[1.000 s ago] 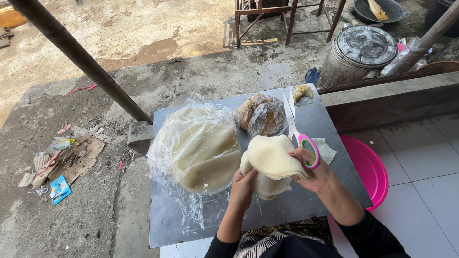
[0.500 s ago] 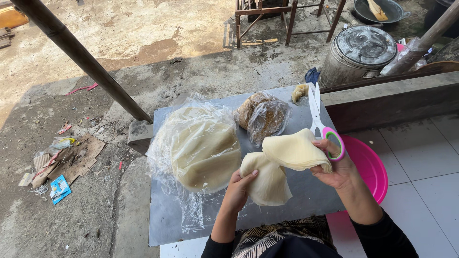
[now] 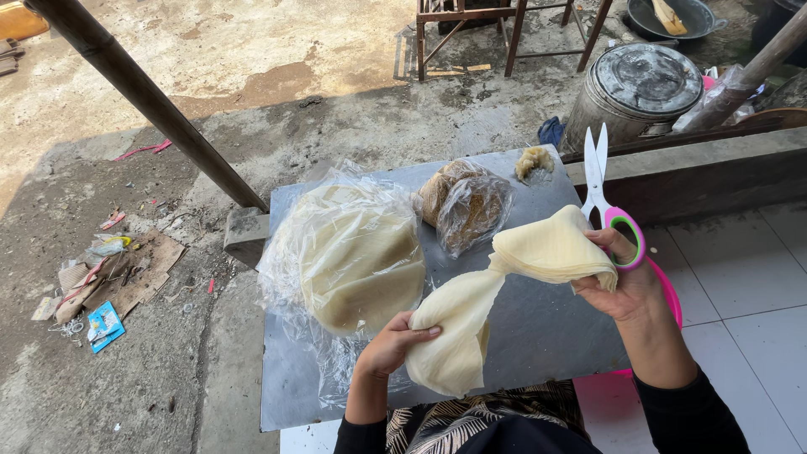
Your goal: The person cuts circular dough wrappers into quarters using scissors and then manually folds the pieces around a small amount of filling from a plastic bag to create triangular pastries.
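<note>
I see my left hand grasping the pale folded dough sheets; right hand, at 3 o'clock, grasping sheets and pink-handled scissors over the grey metal bench

The right hand now sits further right and higher than a second ago, so the scissors in it point up past the metal sheet's far edge. The wrappers, bunched together before, are now drawn apart: one fan in the right hand, one hanging from the left hand, joined by a narrow twist.
</note>
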